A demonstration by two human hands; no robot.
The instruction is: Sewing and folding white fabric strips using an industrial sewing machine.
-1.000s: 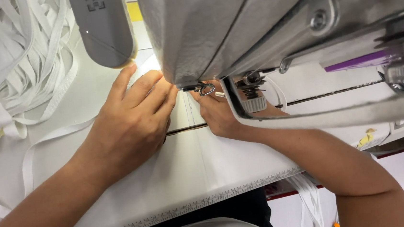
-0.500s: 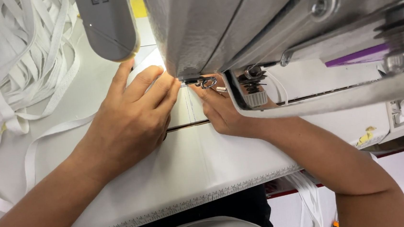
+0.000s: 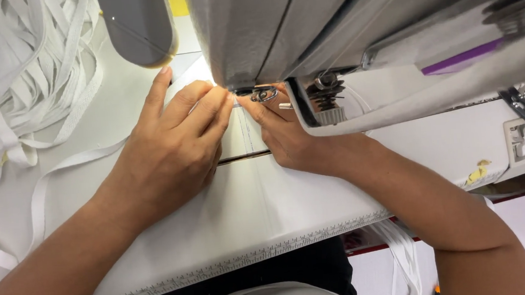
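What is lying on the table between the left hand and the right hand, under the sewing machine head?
In the head view, a narrow white strip runs between the left hand and right hand, toward the presser foot.

Bright lamp glowing under sewing machine head point(image 3: 303, 32) — glare blowing out white table point(image 3: 158, 249) just above my fingertips point(image 3: 224, 100). My left hand point(image 3: 172, 151) casting soft shadow toward my right hand point(image 3: 290, 142). Machine body looming close, slightly soft. Wide lens bending table edge and stretching corners. White tape pile point(image 3: 25, 72) staying evenly lit, sharp — no motion blur showing.
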